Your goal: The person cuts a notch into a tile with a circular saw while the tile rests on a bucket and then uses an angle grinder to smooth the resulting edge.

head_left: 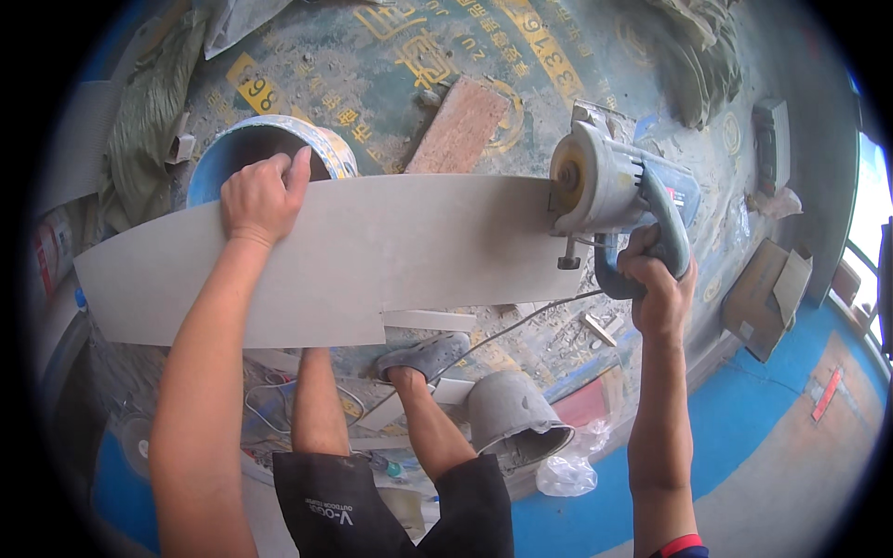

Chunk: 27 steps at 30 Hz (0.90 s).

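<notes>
A long pale grey tile (446, 232) with a notch in its near edge lies across the view, its left part over a blue-and-white bucket (270, 126). My left hand (264, 197) grips the tile's far edge beside the bucket, thumb raised along the edge and fingers curled. In my right hand (659, 270) is the looped rear handle of a circular saw (609, 181), fingers wrapped round it. The saw sits at the tile's right end, its round guard over the tile. Where its blade meets the tile is hidden. A dark cord (521, 325) trails from the saw toward my feet.
A reddish board (460, 126) lies beyond the tile on a dusty green printed floor sheet. Near my feet are a tipped grey bucket (516, 418), tile offcuts (428, 320) and a clear plastic bag (567, 474). A cardboard box (767, 298) stands at the right.
</notes>
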Each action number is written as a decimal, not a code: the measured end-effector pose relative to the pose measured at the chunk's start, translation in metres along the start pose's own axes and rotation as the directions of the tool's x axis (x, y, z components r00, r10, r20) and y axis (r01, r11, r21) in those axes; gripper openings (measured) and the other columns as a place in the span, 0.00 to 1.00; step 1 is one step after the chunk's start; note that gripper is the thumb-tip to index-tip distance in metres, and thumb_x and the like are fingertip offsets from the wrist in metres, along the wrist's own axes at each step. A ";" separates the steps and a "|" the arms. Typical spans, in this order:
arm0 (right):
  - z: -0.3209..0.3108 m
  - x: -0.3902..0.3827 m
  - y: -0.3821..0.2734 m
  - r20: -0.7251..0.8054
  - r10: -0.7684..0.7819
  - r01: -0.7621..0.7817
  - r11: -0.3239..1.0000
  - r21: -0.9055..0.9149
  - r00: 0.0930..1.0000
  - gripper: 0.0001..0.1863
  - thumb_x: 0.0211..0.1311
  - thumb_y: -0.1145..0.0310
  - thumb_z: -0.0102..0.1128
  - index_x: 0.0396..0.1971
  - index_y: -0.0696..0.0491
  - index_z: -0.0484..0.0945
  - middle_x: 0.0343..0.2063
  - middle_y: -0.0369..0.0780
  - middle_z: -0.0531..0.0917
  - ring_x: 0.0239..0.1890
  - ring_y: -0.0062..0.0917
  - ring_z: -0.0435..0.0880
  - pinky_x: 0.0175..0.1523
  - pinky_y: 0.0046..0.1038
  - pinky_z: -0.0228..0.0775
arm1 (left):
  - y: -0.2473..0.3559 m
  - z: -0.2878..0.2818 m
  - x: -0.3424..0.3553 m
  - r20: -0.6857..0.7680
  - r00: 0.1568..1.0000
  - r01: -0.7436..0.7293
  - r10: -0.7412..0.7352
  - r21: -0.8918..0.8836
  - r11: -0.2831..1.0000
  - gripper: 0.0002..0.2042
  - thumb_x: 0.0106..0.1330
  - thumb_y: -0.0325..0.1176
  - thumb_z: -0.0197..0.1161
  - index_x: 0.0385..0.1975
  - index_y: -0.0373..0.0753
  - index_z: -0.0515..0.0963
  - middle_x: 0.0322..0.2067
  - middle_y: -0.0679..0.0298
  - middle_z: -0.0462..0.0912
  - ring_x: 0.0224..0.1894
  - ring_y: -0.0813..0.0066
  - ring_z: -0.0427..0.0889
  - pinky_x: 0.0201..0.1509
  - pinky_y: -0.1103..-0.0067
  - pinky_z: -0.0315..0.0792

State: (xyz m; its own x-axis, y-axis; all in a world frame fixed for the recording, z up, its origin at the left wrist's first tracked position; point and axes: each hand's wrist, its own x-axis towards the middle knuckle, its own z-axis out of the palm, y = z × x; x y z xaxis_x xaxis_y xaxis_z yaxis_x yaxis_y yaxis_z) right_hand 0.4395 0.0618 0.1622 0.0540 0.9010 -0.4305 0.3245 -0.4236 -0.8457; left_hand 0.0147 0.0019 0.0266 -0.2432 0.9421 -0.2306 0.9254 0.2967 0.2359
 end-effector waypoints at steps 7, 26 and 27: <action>0.000 0.003 -0.001 0.015 0.007 -0.008 0.999 0.031 1.000 0.10 0.42 0.77 0.57 0.30 0.59 0.74 0.23 0.38 0.77 0.25 0.21 0.73 0.32 0.23 0.65 | 0.000 0.001 0.000 -0.018 1.000 -0.002 0.002 0.003 1.000 0.27 0.72 0.55 0.50 0.17 0.41 0.77 0.21 0.50 0.82 0.29 0.45 0.82 0.34 0.57 0.73; -0.006 0.003 0.001 0.053 0.046 -0.048 0.998 0.046 0.998 0.11 0.47 0.80 0.53 0.34 0.60 0.72 0.25 0.39 0.73 0.24 0.23 0.69 0.34 0.28 0.66 | -0.001 0.002 0.001 -0.007 1.000 0.027 -0.027 -0.001 1.000 0.28 0.73 0.55 0.49 0.17 0.41 0.78 0.22 0.50 0.82 0.30 0.45 0.82 0.35 0.57 0.73; -0.006 0.003 0.001 0.056 0.051 -0.053 0.998 0.043 0.997 0.11 0.47 0.80 0.53 0.34 0.60 0.72 0.25 0.39 0.73 0.24 0.23 0.69 0.34 0.28 0.66 | -0.001 0.002 0.001 -0.008 1.000 0.027 -0.027 -0.002 1.000 0.28 0.73 0.55 0.49 0.17 0.41 0.78 0.22 0.50 0.82 0.30 0.45 0.82 0.35 0.57 0.73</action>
State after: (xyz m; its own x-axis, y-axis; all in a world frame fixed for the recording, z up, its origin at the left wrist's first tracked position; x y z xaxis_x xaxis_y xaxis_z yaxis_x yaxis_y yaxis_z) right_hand 0.4457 0.0647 0.1620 0.0175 0.8716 -0.4899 0.2806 -0.4745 -0.8343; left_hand 0.0146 0.0023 0.0242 -0.2708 0.9348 -0.2297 0.9178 0.3227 0.2312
